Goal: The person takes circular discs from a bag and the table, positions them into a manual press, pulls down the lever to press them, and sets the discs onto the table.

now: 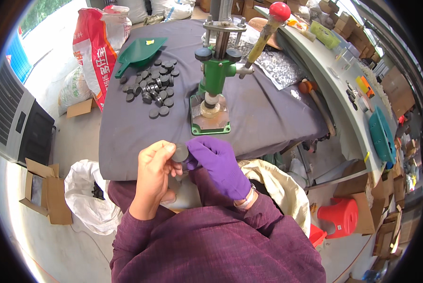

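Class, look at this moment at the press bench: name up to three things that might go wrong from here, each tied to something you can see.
1. The small dark disc is pinched between the left hand and the gloved right hand off the table's near edge; a slip would likely drop it into the lap or onto the floor.
2. Only the right hand is gloved, so the left looks more exposed near the green press.
3. The loose disc pile could scatter if knocked.

Both hands raised at chest, fingertips meeting: left hand (156,172) bare, right hand (217,162) in purple glove.
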Demonstrator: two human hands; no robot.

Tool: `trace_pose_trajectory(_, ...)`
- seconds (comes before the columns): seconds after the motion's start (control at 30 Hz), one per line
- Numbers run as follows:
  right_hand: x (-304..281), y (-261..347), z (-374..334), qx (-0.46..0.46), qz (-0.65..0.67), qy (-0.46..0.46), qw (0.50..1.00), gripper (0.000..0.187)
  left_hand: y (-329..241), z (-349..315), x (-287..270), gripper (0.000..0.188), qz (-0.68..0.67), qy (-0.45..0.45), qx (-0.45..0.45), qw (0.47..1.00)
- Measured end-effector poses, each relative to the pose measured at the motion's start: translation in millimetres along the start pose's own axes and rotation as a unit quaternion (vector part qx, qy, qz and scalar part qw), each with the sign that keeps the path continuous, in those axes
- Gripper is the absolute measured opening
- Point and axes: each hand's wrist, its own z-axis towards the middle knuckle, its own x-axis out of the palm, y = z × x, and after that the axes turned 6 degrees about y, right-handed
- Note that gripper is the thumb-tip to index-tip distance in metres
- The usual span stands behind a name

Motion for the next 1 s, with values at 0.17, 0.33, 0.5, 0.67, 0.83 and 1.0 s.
trace_pose_trajectory(0.17,-10.4,-16.9,5.2,-0.083,-0.145,0.024,0.986,0.016,21.2,7.8,-6.6,0.025,-0.126,-0.017,-0.104,0.986)
trace_pose_trajectory(0.33,-12.8,-22.6,10.5,0.055,0.029,0.017,0.998,0.032,30.6,7.5,-8.7,0.027,-0.136,-0.037,-0.136,0.981)
trace_pose_trajectory(0.5,-14.3,-36.2,12.4,0.076,0.05,0.004,0.996,0.032,41.1,5.9,-12.7,0.029,-0.138,-0.043,-0.161,0.976)
trace_pose_trajectory(0.67,-14.1,-39.7,10.9,0.103,0.065,0.007,0.992,0.034,42.7,3.6,-10.6,0.033,-0.146,-0.023,-0.164,0.975)
trace_pose_trajectory(0.83,-17.3,-46.7,9.4,0.103,0.042,0.031,0.993,0.038,45.4,4.1,-12.6,0.034,-0.15,-0.02,-0.176,0.973)
trace_pose_trajectory(1.0,-15.3,-47.9,7.7,0.041,-0.004,0.022,0.999,0.044,48.5,8.3,-20.4,0.036,-0.166,-0.036,-0.224,0.96)
